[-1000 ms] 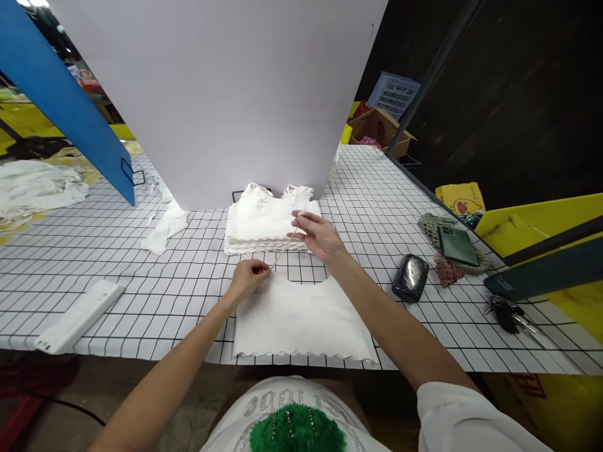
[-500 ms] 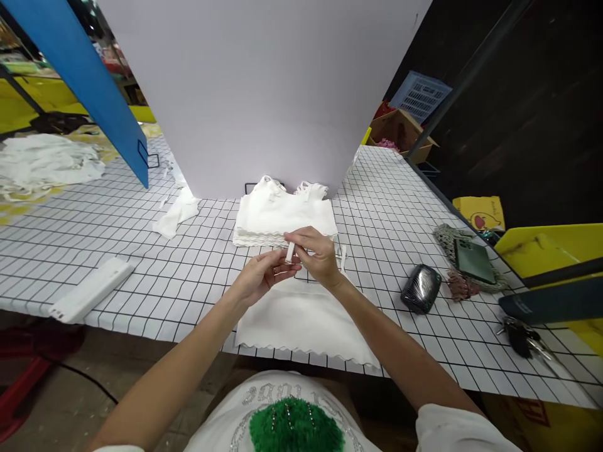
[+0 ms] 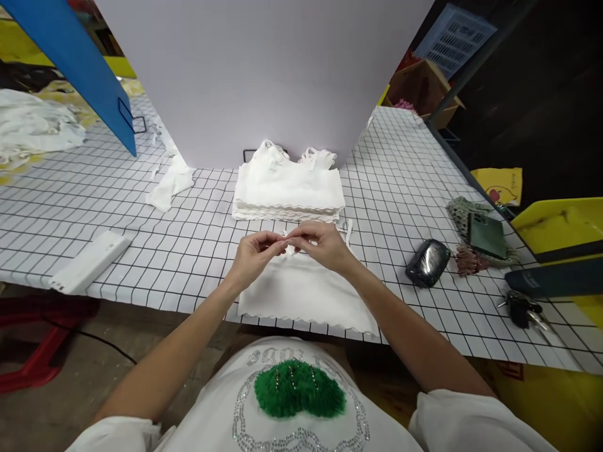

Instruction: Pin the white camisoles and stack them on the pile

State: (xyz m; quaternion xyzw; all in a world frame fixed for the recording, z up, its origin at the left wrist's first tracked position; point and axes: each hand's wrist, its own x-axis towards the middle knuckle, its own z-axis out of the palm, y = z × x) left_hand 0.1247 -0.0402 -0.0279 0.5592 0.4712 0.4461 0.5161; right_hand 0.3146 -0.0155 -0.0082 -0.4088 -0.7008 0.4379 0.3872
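At frame centre, both hands, left hand [image 3: 254,250] and right hand [image 3: 320,243], pinch a thin strap [image 3: 288,241] over a flat, scallop-hemmed white top [image 3: 301,295]; a folded stack [image 3: 288,188] lies just above.

a stack of folded white garments [image 3: 288,188] lay at twelve o'clock on the checked table [image 3: 94,207]. a white bar [image 3: 89,262] sat at nine. a black pouch [image 3: 427,262], green phone [image 3: 487,235] and keys [image 3: 524,309] lay at three o'clock.
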